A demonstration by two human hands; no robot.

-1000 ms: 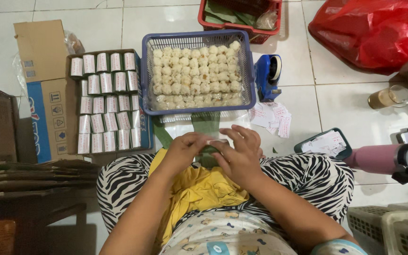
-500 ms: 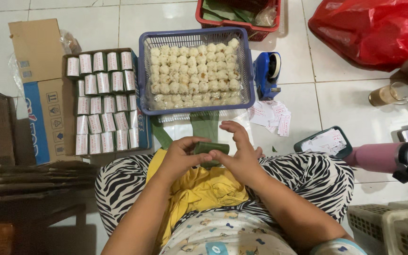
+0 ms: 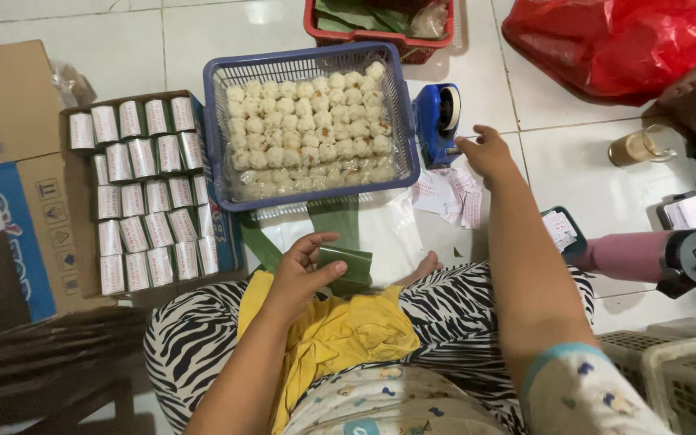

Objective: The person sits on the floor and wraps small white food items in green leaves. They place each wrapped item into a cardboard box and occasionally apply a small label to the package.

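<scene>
left hand (image 3: 300, 270) pinching green leaf packet (image 3: 345, 267), contents hidden | right hand (image 3: 486, 153) fingertips at blue tape dispenser (image 3: 438, 119), grip unclear

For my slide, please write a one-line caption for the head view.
Left hand holds a green leaf-wrapped parcel while right hand reaches to the blue tape dispenser.

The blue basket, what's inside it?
The blue basket holds rows of small pale round dumplings packed tight. Whether more lie underneath the top layer is hidden.
</scene>
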